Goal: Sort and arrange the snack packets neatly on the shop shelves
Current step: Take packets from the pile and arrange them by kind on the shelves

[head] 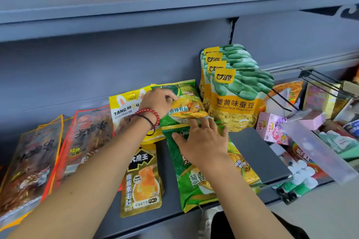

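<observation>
The left hand, a red bead bracelet on its wrist, has its grip closed on the upper left part of a green and yellow plastic noodle packet, with the fingers curled over the printed face and pinching it. That packet is propped up toward the back of the grey metal shelf, face to the camera, its top edge nearest the back wall and canted down to the right. The characters 香排骨面 are readable on it. The right hand is open, its fingers spread flat on a flat green noodle packet lying face up just in front. This packet's long axis runs from the shelf's front lip toward the back, its top end under the palm and its bottom end at the lip. The right fingertips seem to touch the propped packet's lower edge, though blur leaves that uncertain. Just left lies a gold and black foil pouch, roughly parallel. Behind it, partly under the left forearm, is a yellow packet marked TANG MOU. Farther left stand clear red-edged bags of brown snacks. Just right of the propped packet stands a row of yellow and green stand-up pouches labelled "Crab Roe Flavor Broad Beans" and 蟹黄味蚕豆, with a pink carton beyond them.
</observation>
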